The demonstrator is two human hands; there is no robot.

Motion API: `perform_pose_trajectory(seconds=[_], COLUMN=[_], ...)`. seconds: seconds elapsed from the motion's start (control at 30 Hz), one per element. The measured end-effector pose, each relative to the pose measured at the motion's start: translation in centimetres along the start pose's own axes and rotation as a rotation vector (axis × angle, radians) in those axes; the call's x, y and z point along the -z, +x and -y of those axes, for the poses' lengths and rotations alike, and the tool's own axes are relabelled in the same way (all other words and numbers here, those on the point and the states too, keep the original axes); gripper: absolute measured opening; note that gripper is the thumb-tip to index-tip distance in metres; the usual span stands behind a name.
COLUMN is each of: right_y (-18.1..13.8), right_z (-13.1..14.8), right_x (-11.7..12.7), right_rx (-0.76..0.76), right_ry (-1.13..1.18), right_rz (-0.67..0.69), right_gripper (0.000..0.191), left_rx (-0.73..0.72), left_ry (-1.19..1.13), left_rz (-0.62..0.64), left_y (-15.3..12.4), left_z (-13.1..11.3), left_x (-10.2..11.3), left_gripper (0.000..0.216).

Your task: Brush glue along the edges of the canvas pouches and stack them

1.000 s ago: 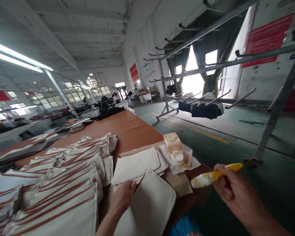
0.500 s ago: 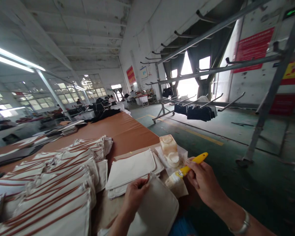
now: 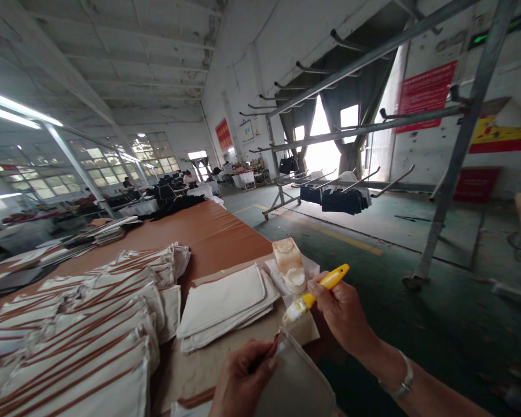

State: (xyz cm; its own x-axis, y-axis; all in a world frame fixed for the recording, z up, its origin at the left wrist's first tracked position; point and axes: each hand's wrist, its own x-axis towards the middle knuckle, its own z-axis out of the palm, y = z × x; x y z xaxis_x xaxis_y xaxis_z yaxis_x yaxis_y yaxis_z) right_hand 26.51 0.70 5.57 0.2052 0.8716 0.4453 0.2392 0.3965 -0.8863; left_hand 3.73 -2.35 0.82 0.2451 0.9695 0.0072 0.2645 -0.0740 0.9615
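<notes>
Over the brown table [image 3: 226, 231]: I am holding a cream panel [image 3: 306, 379] low in front of me, its upper corner pointing at the brush [image 3: 308, 300], its lower part running out of view.
Left hand [image 3: 245, 370]: I am pinching the panel's brown-edged corner between thumb and fingers, the hand nearly closed; gripping only the rim is probably leaving the face freest.
Right hand [image 3: 345, 318]: I am curling thumb and fingers around the yellow handle, near the ferrule; gripping this close is likely giving finer steering.
Bristles [image 3: 292, 313]: They are hovering right by the corner, coated white; whether they are touching it, I cannot tell. Stroking lightly along the rim is, I judge, laying a more even film than dabbing.
Tub [image 3: 286, 255]: It is standing on white paper [image 3: 309, 269] near the brush; wiping any excess on its lip is likely sparing drips.
Cream stack [image 3: 223, 295]: It is lying flat on brown card [image 3: 200, 362], apart from the panel; steering wet bristles clear of it is sensible.
Striped rows [image 3: 113, 359]: They are overlapping on my left, well apart from the brush.
</notes>
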Motion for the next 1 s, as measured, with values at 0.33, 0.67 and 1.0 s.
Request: perform_pose_trajectory(seconds=[0.33, 0.67, 1.0], right_y=[-0.2, -1.2, -0.4], right_z=[-0.1, 4.2, 5.0], right_x=[2.5, 3.6, 4.8], right_rx=[0.066, 0.253, 0.315], right_ry=[-0.04, -0.037, -0.135], right_rz=[-0.002, 0.508, 0.606], right_gripper=[0.029, 0.017, 0.019], left_rx=[-0.13, -0.491, -0.582], left_ry=[0.227, 0.518, 0.72], left_rz=[0.085, -0.054, -0.007], left_y=[-2.0, -2.6, -3.1], left_z=[-1.5, -0.7, -0.1], left_x=[-1.9, -3.2, -4.0], left_gripper=[0.035, 0.012, 0.011])
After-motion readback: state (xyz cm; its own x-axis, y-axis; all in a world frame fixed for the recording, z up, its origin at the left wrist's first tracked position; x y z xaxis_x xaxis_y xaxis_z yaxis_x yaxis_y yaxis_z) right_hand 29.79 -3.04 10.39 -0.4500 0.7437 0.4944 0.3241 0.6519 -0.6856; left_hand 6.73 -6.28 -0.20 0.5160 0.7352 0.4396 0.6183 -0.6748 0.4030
